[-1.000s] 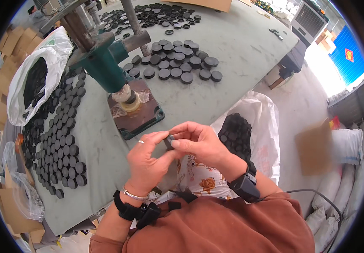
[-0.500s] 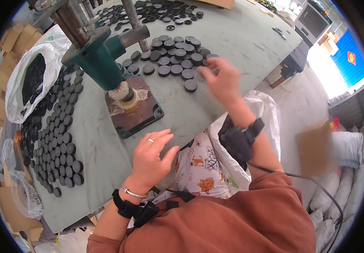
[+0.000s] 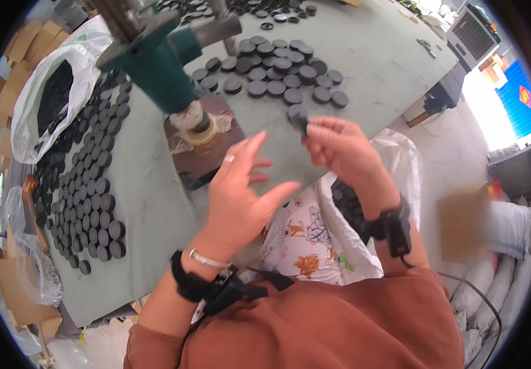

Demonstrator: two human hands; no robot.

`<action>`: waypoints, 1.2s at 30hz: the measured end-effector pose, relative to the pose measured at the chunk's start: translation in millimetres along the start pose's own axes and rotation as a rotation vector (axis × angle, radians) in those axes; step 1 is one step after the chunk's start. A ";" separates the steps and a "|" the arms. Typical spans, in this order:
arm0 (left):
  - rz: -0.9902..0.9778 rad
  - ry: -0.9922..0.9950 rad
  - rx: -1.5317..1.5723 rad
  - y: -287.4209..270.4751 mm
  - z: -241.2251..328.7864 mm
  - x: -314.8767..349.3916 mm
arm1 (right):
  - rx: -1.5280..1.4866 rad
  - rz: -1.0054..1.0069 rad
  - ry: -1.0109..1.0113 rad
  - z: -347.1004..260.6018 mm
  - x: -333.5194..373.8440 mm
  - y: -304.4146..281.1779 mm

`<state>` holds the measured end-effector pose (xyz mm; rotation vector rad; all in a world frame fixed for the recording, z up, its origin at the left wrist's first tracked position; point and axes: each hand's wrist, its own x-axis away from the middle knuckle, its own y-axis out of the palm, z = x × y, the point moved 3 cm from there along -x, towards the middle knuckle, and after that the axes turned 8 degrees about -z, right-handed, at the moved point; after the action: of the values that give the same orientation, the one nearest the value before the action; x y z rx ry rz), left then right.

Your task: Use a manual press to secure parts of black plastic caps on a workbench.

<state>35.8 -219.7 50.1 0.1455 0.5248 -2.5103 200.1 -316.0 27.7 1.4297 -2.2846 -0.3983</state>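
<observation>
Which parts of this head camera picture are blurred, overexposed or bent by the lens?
In the head view, the left hand is slightly motion-blurred, while the right hand pinching a black disc is sharper; the floor by the blue panel at upper right is washed out by bright daylight; the grey table edge curves with fisheye distortion, and black corners frame the round image.

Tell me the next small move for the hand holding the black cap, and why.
Probably bring the black cap, pinched in the right hand, over to the open left hand. The left hand's fingers are spread just beside it, empty, and the green press stands right behind with its base plate free.
</observation>
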 end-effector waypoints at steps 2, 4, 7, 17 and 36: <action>-0.017 0.088 0.040 6.3 3.9 -10.1 | -0.092 -0.032 0.087 26.1 13.0 15.0; -0.053 0.073 0.061 8.6 -8.5 -9.4 | -0.163 -0.033 0.119 35.3 21.6 23.5; -0.064 0.102 0.072 9.3 -18.0 -5.8 | -0.221 -0.025 0.117 36.9 27.4 26.5; -0.033 -0.131 0.338 10.7 -19.2 -4.5 | -0.138 -0.023 0.104 41.7 30.2 25.8; -0.142 -0.546 1.053 13.3 -17.7 -4.6 | 0.268 0.216 -0.205 33.0 41.6 22.5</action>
<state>46.9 -220.5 30.3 -0.1930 -1.0425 -2.5380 150.3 -343.1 17.0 1.2911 -2.7116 -0.1843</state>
